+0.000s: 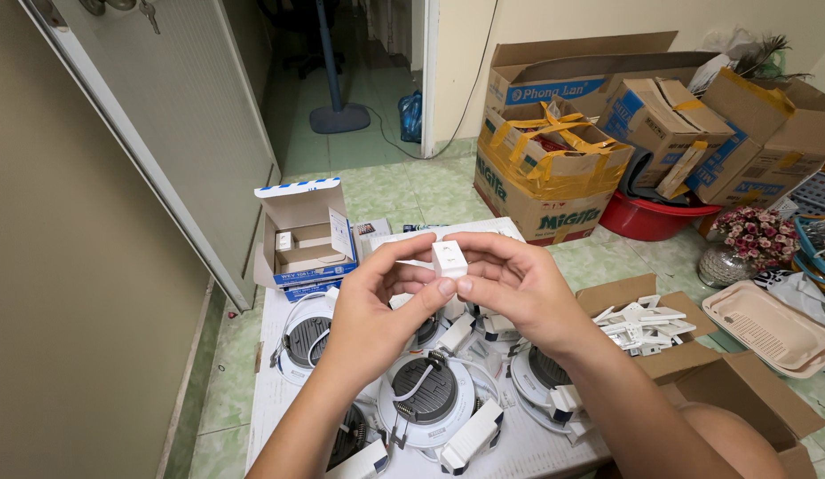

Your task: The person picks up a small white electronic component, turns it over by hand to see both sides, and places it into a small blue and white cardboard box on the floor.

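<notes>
Head view. Both hands are raised over a low white table. The left hand and right hand meet at a small white plastic block, which looks like a driver or connector housing. Fingertips of both hands pinch it from either side; thumbs touch just beneath it. Both hands are closed on the block, which is held upright, clear of the table, above the lamps.

Below the hands lie several round recessed light fittings face down, each with a white lead and a white oblong driver box. An open small carton stands at the far left corner of the table. To the right, an open cardboard box of white plastic clips. Beyond are stacked cardboard cartons, a red basin and a pot of pink flowers.

Judgement: step in hand appears to be fitting or inspecting the block, mid-assembly. Next move would call for fine fingertip alignment and a steady counter-grip, not force. Whether the block is in one piece or two, I cannot tell.
</notes>
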